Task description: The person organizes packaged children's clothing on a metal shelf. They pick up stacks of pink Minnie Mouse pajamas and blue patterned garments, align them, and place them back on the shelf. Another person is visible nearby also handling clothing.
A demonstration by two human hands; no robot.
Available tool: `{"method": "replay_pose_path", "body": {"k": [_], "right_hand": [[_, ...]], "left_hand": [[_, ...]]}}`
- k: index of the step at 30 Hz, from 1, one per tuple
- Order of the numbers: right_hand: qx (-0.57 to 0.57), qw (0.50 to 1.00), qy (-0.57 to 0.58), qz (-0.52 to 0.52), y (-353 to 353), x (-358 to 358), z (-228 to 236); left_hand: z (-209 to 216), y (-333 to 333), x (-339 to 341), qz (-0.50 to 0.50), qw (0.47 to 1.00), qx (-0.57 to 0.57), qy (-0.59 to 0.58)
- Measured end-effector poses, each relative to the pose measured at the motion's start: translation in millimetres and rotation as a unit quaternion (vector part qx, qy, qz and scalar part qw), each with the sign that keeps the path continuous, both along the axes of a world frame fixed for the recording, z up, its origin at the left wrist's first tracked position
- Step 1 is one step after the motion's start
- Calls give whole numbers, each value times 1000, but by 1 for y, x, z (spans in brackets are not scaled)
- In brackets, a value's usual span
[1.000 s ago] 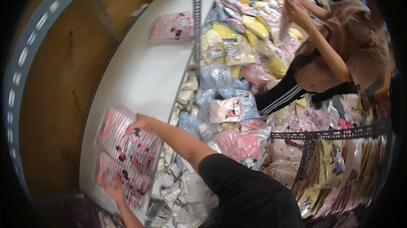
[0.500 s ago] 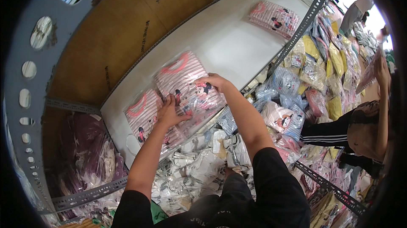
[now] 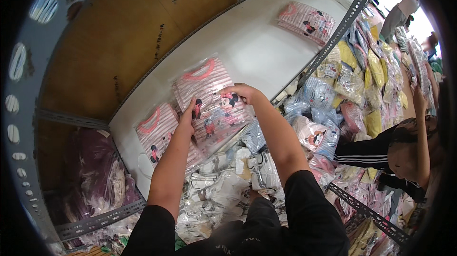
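Bagged pink-and-white striped shirts (image 3: 209,77) with a pink collar and a cartoon mouse print lie stacked on a white shelf board. My left hand (image 3: 187,119) is turned on edge against the stack's left side, its lower fingers partly hidden. Across from it, my right hand (image 3: 243,93) curls over the right edge of the same stack, so the pile sits between both hands. A second pile of matching bagged shirts (image 3: 154,134) lies close by on the left, partly behind my left forearm.
Another pile of striped shirts (image 3: 307,22) rests farther along the white board (image 3: 257,32). Perforated metal posts (image 3: 345,27) frame the shelf. Purple bagged garments (image 3: 97,170) fill the lower left. Heaps of bagged clothes (image 3: 323,113) cover the floor; a co-worker (image 3: 409,146) is at the right.
My left hand has turned from lying spread over the two piles to standing on edge against the nearer stack's side. My right hand stays nearly in place. The co-worker's arm has shifted.
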State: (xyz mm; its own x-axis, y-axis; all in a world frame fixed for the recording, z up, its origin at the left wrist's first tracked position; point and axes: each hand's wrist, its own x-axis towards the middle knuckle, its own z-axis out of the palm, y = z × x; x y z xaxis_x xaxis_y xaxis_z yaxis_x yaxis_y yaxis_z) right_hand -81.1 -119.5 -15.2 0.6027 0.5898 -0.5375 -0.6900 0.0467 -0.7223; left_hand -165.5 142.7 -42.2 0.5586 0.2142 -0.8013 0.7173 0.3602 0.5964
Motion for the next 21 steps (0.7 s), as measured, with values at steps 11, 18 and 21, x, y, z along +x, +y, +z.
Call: {"method": "replay_pose_path", "body": {"k": [11, 18, 21], "right_hand": [[2, 1000, -16, -1, -34, 29, -5], [-113, 948, -297, 27, -7, 36, 21], [-103, 969, -222, 36, -7, 31, 30]], "left_hand": [[-4, -35, -14, -94, 988, -71, -104], [54, -42, 4, -30, 957, -274, -88], [36, -43, 4, -31, 974, -213, -74]]}}
